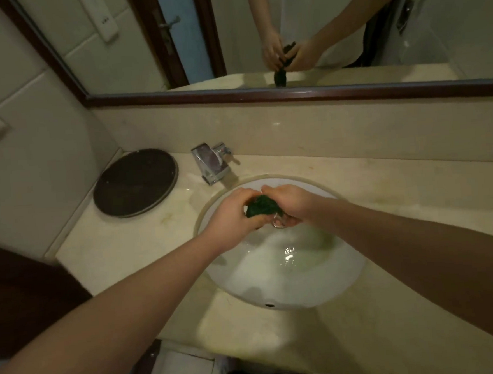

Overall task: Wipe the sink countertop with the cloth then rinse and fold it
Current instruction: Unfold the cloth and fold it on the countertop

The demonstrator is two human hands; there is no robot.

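Cream marble desk [113, 254] is seen with a dark round tray [135, 183] far left. Over the white sink [319, 284], a dark green cloth [262, 206], bunched and wet-looking, is squeezed between left hand [230, 217] and right hand [293, 204].

Cloth [262, 206]: dark green, plain. Sink basin [327, 280]: white. Countertop [400, 187]: cream marble with faint yellowish mottling. Round tray [135, 183], far left: dark brown, metallic rim. Faucet [211, 161]: chrome. Mirror frame [262, 94]: dark reddish-brown wood. Wall tiles [46, 136]: off-white.
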